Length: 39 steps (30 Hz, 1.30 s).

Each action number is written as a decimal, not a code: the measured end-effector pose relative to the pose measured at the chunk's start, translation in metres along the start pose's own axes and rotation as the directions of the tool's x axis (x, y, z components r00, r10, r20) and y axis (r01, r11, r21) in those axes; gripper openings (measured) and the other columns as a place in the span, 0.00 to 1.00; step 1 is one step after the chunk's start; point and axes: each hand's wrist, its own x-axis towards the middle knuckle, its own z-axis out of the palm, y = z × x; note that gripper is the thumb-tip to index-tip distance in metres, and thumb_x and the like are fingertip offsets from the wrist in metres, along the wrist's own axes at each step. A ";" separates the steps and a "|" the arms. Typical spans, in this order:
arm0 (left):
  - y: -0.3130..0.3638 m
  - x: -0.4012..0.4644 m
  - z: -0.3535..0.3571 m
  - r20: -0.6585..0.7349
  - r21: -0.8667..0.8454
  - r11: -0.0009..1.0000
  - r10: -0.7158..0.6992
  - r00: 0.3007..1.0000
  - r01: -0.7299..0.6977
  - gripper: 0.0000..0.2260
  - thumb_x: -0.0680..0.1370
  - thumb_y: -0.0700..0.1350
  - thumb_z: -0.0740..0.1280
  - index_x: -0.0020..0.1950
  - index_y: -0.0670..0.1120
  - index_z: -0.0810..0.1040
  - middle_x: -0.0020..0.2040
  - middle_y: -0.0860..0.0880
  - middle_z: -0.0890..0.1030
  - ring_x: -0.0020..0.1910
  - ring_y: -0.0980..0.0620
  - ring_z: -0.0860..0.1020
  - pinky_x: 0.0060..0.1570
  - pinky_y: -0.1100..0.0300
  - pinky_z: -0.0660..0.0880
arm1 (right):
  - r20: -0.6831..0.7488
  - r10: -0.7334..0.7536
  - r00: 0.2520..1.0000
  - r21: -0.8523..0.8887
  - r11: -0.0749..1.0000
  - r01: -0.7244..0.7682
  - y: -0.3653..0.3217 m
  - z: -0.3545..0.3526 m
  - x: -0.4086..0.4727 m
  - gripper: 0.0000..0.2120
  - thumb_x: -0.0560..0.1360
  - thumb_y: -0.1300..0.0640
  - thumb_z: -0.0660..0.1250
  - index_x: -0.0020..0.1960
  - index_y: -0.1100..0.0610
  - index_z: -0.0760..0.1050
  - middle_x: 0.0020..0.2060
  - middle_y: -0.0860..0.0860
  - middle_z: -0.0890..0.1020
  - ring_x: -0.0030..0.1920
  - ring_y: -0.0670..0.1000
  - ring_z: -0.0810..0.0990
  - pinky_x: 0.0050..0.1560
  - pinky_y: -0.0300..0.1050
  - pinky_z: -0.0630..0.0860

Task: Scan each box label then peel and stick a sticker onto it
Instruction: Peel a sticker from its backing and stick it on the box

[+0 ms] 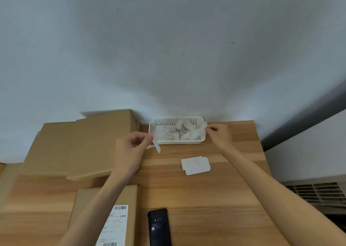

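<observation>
- The left hand (131, 146) pinched a thin white strip (156, 146), seemingly the peeled sticker, which hung limp and slightly curled just in front of the white basket (198, 142).
- The right hand (218, 133) pinched a small pale scrap (203, 127), probably the backing paper, at the basket's right rim, above the crumpled white scraps (177, 133) heaped inside.
- The nearest box (88, 202), flat matte cardboard, lay on the tabletop (215, 199) at the lower left with its printed barcode label (115, 227) facing up; more flat cardboard (74, 142) was stacked behind it.
- Risk: the floppy sticker could fold onto itself or cling to the fingers, since it was held by one end only and its glue side could not be told.
- Risk: carried across to the box, it might land crooked or over the barcode.
- Risk: the backing, light and thin, could miss the slotted basket and drift onto the smooth wood grain.
- A glossy dark scanner (159, 227) lay beside the box, and a fanned pile of sticker sheets (195, 165) lay right of centre.
</observation>
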 end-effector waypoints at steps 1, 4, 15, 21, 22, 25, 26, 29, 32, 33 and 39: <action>-0.003 0.003 0.003 0.002 -0.001 1.000 -0.009 1.000 0.009 0.03 0.77 0.42 0.74 0.44 0.47 0.87 0.39 0.53 0.87 0.39 0.61 0.82 0.40 0.71 0.74 | 0.015 0.006 1.000 -0.024 1.000 -0.006 0.000 0.005 0.008 0.08 0.78 0.62 0.67 0.46 0.61 0.86 0.44 0.52 0.87 0.44 0.51 0.83 0.38 0.37 0.71; -0.011 0.008 0.009 0.009 -0.015 0.998 -0.057 0.998 0.057 0.04 0.77 0.41 0.74 0.43 0.48 0.87 0.38 0.54 0.86 0.38 0.64 0.81 0.40 0.72 0.73 | 0.048 0.050 0.998 -0.069 0.997 -0.046 0.002 0.021 0.030 0.10 0.76 0.62 0.66 0.43 0.63 0.85 0.45 0.58 0.87 0.38 0.54 0.81 0.35 0.43 0.69; -0.027 0.012 0.023 0.026 -0.024 0.993 -0.118 0.993 0.118 0.06 0.77 0.40 0.74 0.41 0.47 0.86 0.38 0.54 0.86 0.36 0.62 0.81 0.38 0.72 0.73 | 0.082 0.098 0.992 -0.315 0.947 -0.068 0.009 0.059 0.077 0.10 0.78 0.57 0.67 0.42 0.55 0.85 0.33 0.44 0.81 0.30 0.42 0.73 0.30 0.40 0.63; -0.027 0.011 0.022 0.013 -0.048 0.990 -0.135 0.991 0.136 0.05 0.78 0.41 0.73 0.42 0.47 0.86 0.37 0.53 0.86 0.36 0.63 0.81 0.37 0.72 0.73 | 0.055 0.086 0.995 -0.335 0.940 -0.063 0.008 0.056 0.067 0.11 0.77 0.50 0.69 0.40 0.54 0.84 0.38 0.47 0.86 0.31 0.44 0.78 0.36 0.42 0.70; -0.026 0.010 0.023 0.004 -0.044 0.989 -0.140 0.990 0.140 0.05 0.78 0.41 0.73 0.42 0.47 0.86 0.37 0.53 0.86 0.36 0.63 0.81 0.37 0.72 0.73 | 0.054 0.057 0.997 -0.322 0.946 -0.036 0.003 0.055 0.060 0.11 0.77 0.49 0.69 0.41 0.54 0.84 0.38 0.47 0.86 0.32 0.45 0.78 0.35 0.42 0.70; -0.023 0.003 0.022 -0.047 -0.032 0.988 -0.151 0.987 0.149 0.06 0.77 0.41 0.73 0.41 0.46 0.85 0.36 0.55 0.86 0.36 0.64 0.81 0.37 0.73 0.72 | 0.094 -0.084 0.992 -0.222 0.969 0.103 -0.017 0.050 0.025 0.10 0.76 0.45 0.71 0.43 0.51 0.83 0.38 0.44 0.84 0.39 0.44 0.81 0.40 0.44 0.75; -0.021 0.000 0.021 -0.061 -0.029 0.988 -0.151 0.987 0.150 0.06 0.77 0.41 0.73 0.40 0.46 0.85 0.36 0.54 0.85 0.36 0.64 0.80 0.37 0.73 0.71 | 0.121 -0.137 0.983 -0.193 0.968 0.159 -0.025 0.048 0.007 0.09 0.76 0.44 0.71 0.44 0.50 0.82 0.39 0.42 0.84 0.41 0.43 0.81 0.42 0.44 0.77; -0.015 -0.014 0.021 -0.071 -0.008 0.988 -0.156 0.985 0.156 0.07 0.77 0.42 0.73 0.39 0.45 0.85 0.36 0.53 0.85 0.37 0.63 0.80 0.39 0.71 0.71 | 0.178 -0.277 0.944 -0.149 0.941 0.304 -0.043 0.042 -0.053 0.08 0.76 0.44 0.70 0.46 0.49 0.82 0.41 0.41 0.83 0.45 0.42 0.81 0.46 0.46 0.77; -0.009 -0.031 0.020 -0.069 -0.026 0.987 -0.158 0.985 0.156 0.06 0.75 0.41 0.72 0.39 0.44 0.84 0.37 0.50 0.85 0.37 0.60 0.80 0.41 0.66 0.72 | 0.200 -0.409 0.890 -0.128 0.890 0.438 -0.057 0.035 -0.107 0.10 0.75 0.43 0.70 0.46 0.50 0.80 0.41 0.42 0.82 0.44 0.42 0.80 0.46 0.43 0.76; -0.007 -0.037 0.020 -0.076 -0.032 0.988 -0.153 0.985 0.151 0.06 0.75 0.41 0.72 0.38 0.43 0.84 0.37 0.50 0.85 0.38 0.59 0.80 0.41 0.66 0.72 | 0.209 -0.448 0.869 -0.147 0.864 0.481 -0.059 0.034 -0.121 0.11 0.74 0.42 0.71 0.46 0.51 0.79 0.42 0.42 0.82 0.44 0.42 0.79 0.44 0.42 0.76; -0.003 -0.072 0.010 -0.123 -0.069 0.991 -0.118 0.985 0.110 0.05 0.74 0.41 0.72 0.38 0.44 0.84 0.36 0.51 0.85 0.38 0.57 0.81 0.45 0.59 0.76 | 0.164 -0.636 0.754 -0.347 0.678 0.648 -0.056 0.038 -0.168 0.19 0.75 0.37 0.62 0.47 0.52 0.77 0.44 0.44 0.80 0.40 0.48 0.80 0.37 0.48 0.77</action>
